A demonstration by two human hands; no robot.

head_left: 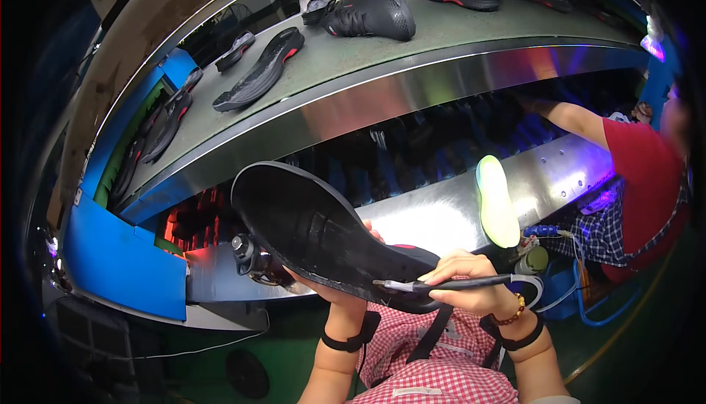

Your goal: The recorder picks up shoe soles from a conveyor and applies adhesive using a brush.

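Curving across the upper half of the frame, a grey conveyor belt [441,32] with a polished metal edge is seen, and black shoes are carried on it: a finished black shoe [371,12] at upper centre, a loose black sole with a red patch [259,71] to its left, and further pairs toward the upper left and upper right.

At lower centre a black outsole [316,231] is held up with its underside turned to the camera, toe toward the left. It is gripped from beneath by the left hand [334,282], whose fingers are curled around its lower edge; only fingertips are shown past the rim. A thin black brush [448,284] is pinched between thumb and fingers of the right hand [471,286], its tip laid against the heel part of the outsole. Both wrists are ringed by black straps, and a beaded bracelet is worn on the right.

At the right edge, a person in a red shirt [640,176] is seen reaching under the belt. A pale green sole [496,202] stands upright beside that person.
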